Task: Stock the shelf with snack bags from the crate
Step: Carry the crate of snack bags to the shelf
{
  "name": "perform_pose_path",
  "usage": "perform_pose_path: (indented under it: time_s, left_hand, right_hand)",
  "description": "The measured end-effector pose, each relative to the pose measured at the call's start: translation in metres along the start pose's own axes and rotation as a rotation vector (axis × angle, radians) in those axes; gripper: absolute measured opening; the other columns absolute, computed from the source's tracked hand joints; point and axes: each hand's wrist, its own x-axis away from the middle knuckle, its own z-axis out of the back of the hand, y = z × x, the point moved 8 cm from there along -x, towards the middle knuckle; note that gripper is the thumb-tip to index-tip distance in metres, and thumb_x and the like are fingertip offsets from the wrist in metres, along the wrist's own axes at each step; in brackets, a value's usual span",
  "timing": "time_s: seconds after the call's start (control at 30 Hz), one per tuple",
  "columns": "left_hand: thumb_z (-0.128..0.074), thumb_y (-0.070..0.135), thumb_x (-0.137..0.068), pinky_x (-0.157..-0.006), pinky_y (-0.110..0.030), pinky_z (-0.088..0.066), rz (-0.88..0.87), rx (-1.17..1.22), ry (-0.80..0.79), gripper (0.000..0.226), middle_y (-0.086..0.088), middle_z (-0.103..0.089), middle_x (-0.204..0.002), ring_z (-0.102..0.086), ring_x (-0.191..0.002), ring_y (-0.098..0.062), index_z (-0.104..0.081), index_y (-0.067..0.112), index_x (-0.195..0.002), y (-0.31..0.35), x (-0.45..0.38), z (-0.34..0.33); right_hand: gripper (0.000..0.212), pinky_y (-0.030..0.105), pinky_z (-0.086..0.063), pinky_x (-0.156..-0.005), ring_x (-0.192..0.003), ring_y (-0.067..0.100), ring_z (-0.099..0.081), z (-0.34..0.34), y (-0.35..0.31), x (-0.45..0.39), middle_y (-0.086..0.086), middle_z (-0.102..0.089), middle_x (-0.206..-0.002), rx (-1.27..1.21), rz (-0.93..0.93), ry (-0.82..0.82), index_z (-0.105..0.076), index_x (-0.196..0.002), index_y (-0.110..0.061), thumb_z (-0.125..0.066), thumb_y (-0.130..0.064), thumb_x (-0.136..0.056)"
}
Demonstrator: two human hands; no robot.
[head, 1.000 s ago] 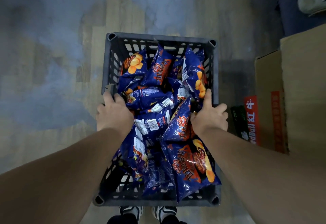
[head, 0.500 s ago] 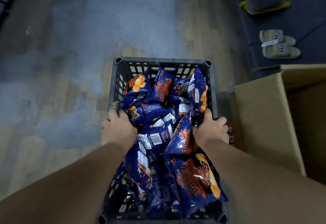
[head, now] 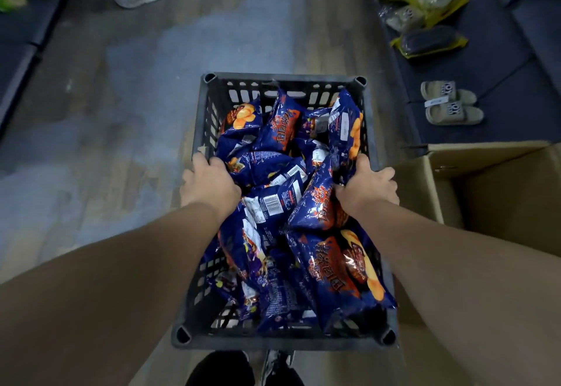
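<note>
Floor under the crate (head: 282,81) has slid by since a second ago, so the crate is being carried along. Left hand (head: 209,183) and right hand (head: 368,186) each grip a side rim. Snack bags (head: 273,203) all sit inside, none shelved yet

fingertips hidden behind crate (head: 371,130) rim

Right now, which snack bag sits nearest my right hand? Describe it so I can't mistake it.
Start at the dark crate, then find the right hand gripping its side rim. The snack bag lies against that hand's thumb side, tilted, its orange printed front up, unlike the barcode-up neighbour.
</note>
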Motion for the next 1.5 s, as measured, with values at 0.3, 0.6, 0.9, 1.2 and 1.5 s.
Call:
perform_pose_path:
  time_s: [0.3,0.6,0.9,1.2,1.5]
  left_hand:
    - [-0.058,0.027,-0.088,-0.096,-0.044,-0.038,0.009,0.049,-0.002,0.045,-0.012,-0.025,-0.142,-0.037,-0.119,-0.04,-0.043,0.007,-0.126,0.027,-0.08,0.054]
    - [-0.06,0.029,-0.087,-0.097,-0.046,-0.039,-0.043,0.023,-0.053,0.051,-0.013,-0.024,-0.143,-0.037,-0.12,-0.041,-0.042,0.007,-0.128,0.069,-0.236,0.111]
    - [-0.058,0.032,-0.088,-0.094,-0.045,-0.038,-0.093,0.025,-0.02,0.048,-0.013,-0.022,-0.141,-0.037,-0.117,-0.041,-0.041,0.007,-0.126,0.117,-0.351,0.18]
    - [-0.059,0.028,-0.087,-0.094,-0.045,-0.04,-0.106,0.028,0.014,0.042,-0.012,-0.029,-0.131,-0.039,-0.113,-0.04,-0.043,0.009,-0.121,0.186,-0.464,0.225]
    - [-0.061,0.029,-0.087,-0.092,-0.045,-0.041,-0.063,0.023,-0.023,0.039,-0.012,-0.033,-0.124,-0.043,-0.111,-0.038,-0.045,0.011,-0.118,0.297,-0.605,0.254]
  right_hand:
    - [0.069,0.046,-0.042,-0.09,-0.115,0.037,-0.044,0.068,-0.064,-0.057,0.015,-0.035,-0.125,-0.011,-0.012,0.035,-0.025,-0.136,-0.034,-0.064,-0.054,-0.083]
    - [0.07,0.049,-0.042,-0.092,-0.116,0.038,-0.045,0.122,-0.161,-0.164,0.016,-0.034,-0.126,-0.04,-0.094,0.02,-0.024,-0.138,-0.035,-0.066,-0.05,-0.084]
    - [0.069,0.05,-0.047,-0.092,-0.113,0.04,-0.046,0.186,-0.238,-0.256,0.016,-0.032,-0.125,-0.061,-0.099,0.064,-0.023,-0.139,-0.035,-0.064,-0.05,-0.085]
    - [0.069,0.051,-0.046,-0.094,-0.115,0.04,-0.044,0.247,-0.29,-0.37,0.015,-0.034,-0.125,-0.117,-0.057,0.082,-0.025,-0.135,-0.036,-0.066,-0.054,-0.082]
    - [0.075,0.05,-0.045,-0.094,-0.116,0.041,-0.046,0.315,-0.325,-0.537,0.017,-0.033,-0.13,-0.08,-0.088,0.015,-0.02,-0.141,-0.038,-0.066,-0.054,-0.083]
